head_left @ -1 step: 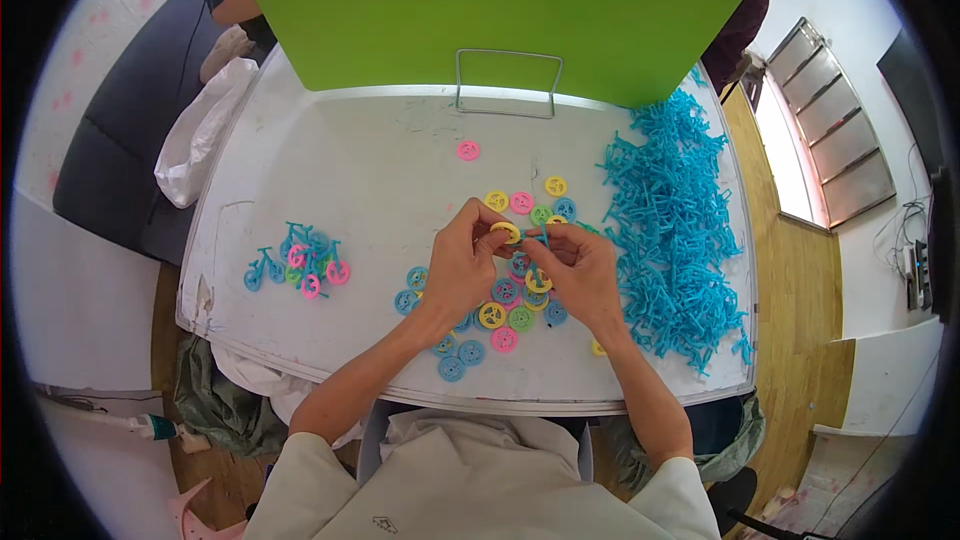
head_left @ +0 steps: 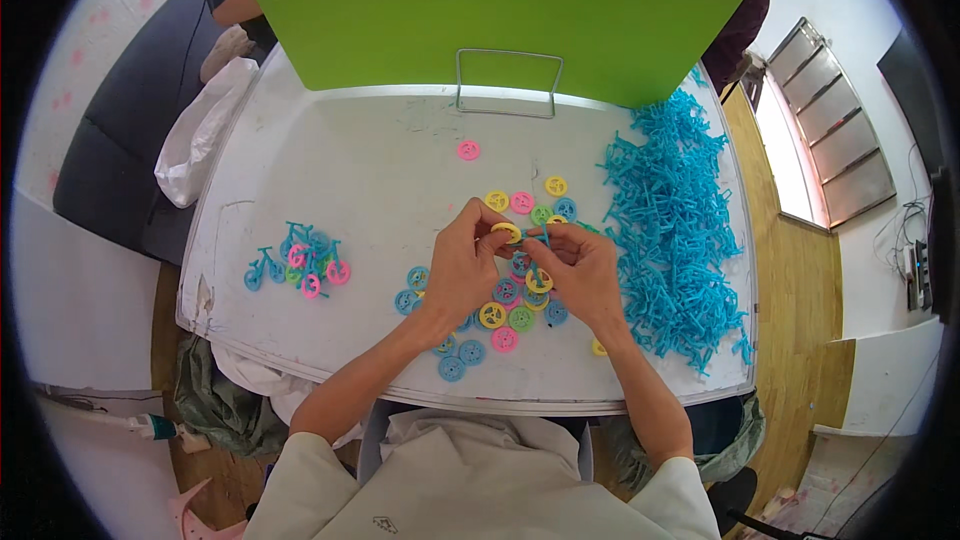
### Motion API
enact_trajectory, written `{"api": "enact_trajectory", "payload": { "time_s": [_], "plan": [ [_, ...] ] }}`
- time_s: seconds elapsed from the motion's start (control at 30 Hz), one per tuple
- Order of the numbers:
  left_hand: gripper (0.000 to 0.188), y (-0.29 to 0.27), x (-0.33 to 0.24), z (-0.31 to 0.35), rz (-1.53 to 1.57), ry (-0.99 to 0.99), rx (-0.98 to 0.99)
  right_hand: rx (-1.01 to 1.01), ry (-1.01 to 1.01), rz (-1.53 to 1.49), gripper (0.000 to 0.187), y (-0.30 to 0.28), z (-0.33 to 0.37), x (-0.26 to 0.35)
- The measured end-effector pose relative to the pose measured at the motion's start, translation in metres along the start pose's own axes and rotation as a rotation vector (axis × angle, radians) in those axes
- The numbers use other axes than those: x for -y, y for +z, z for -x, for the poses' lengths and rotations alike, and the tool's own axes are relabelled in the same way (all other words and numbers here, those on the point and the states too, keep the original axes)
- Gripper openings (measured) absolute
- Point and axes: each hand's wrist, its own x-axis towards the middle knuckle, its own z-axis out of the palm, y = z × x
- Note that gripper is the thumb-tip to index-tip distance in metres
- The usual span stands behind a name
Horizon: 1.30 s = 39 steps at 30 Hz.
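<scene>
Our white table (head_left: pixel 350 160) carries loose wheels (head_left: pixel 521 318) midway, frames (head_left: pixel 670 240) heaped right. Above the wheels, our left hand (head_left: pixel 460 265) pinches a yellow wheel (head_left: pixel 508 232), our right hand (head_left: pixel 588 265) a blue frame (head_left: pixel 545 233); we seem mid-fitting, and pressing next calls for alignment.

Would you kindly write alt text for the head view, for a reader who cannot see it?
A person's left hand pinches a yellow wheel beside a blue plastic piece in the right hand, above scattered colourful wheels on a white table. A large heap of blue pieces lies right; a smaller pile of blue pieces and wheels lies left.
</scene>
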Motion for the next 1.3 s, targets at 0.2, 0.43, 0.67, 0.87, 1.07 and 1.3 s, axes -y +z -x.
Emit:
{"api": "enact_trajectory", "payload": {
  "time_s": [0.2, 0.43, 0.67, 0.87, 1.07, 1.3],
  "plan": [
    [0.01, 0.007, 0.01, 0.0, -0.261, 0.386, -0.101, 0.067, 0.138, -0.162, 0.022, -0.005, -0.003, 0.005],
    [0.011, 0.01, 0.002, 0.004, -0.403, 0.433, -0.131, 0.082, 0.245, -0.277, 0.024, -0.009, -0.004, 0.008],
    [0.007, 0.003, -0.001, -0.002, 0.032, 0.088, -0.058, -0.011, 0.004, -0.049, 0.025, -0.006, 0.0, 0.009],
    [0.017, -0.004, -0.009, -0.004, 0.178, -0.093, 0.042, -0.117, -0.39, 0.384, 0.027, -0.007, 0.001, 0.014],
    [0.023, -0.006, -0.01, -0.004, 0.264, -0.079, 0.076, -0.097, -0.324, 0.324, 0.016, -0.007, 0.001, 0.013],
    [0.024, 0.0, -0.01, 0.001, 0.232, -0.046, 0.018, -0.093, -0.086, 0.078, 0.016, -0.005, 0.0, 0.006]
  ]
}}
